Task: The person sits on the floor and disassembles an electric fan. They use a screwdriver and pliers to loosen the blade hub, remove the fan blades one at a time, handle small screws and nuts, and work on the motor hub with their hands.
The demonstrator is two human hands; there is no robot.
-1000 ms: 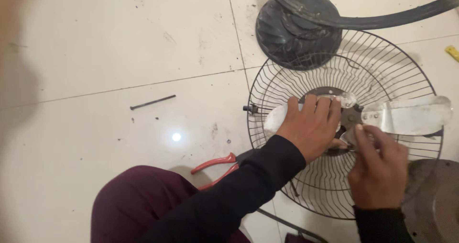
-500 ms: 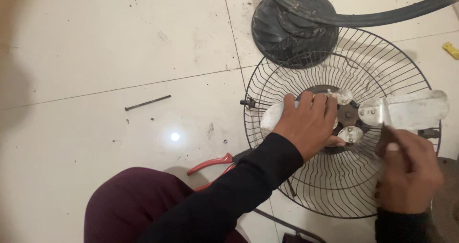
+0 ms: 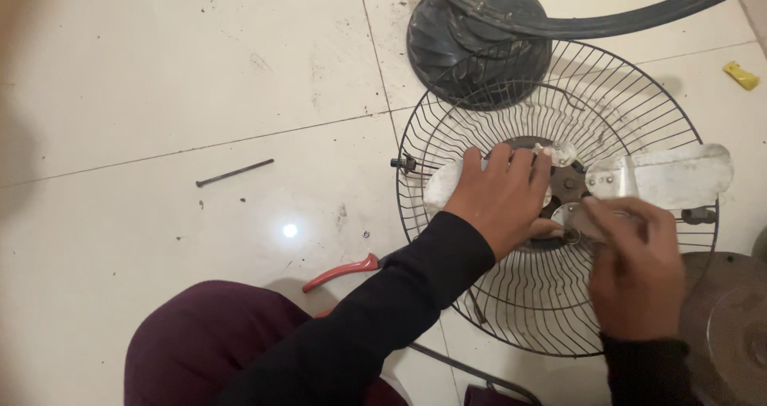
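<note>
A round black wire fan guard point(image 3: 479, 134) lies flat on the tiled floor. A metal fan blade assembly point(image 3: 663, 178) rests on its centre, one silver blade pointing right. My left hand point(image 3: 499, 198) lies flat over the left blade and hub, pressing down on them. My right hand point(image 3: 631, 270) is at the lower right of the hub, fingers pinched around a small blade or hub part point(image 3: 577, 218); motion blur hides what is between the fingertips. Both arms wear black sleeves.
A dark ribbed motor housing point(image 3: 479, 38) and a curved black ring point(image 3: 591, 26) lie behind the guard. Red-handled pliers point(image 3: 343, 272) rest by my knee. A long dark screw point(image 3: 234, 172) lies on the left tiles. A yellow scrap point(image 3: 741, 75) sits far right, a grey metal disc point(image 3: 731, 326) at lower right.
My right hand moved back in from the right toward the hub and now pinches at its lower right. My left hand stayed pressed on the blades.
</note>
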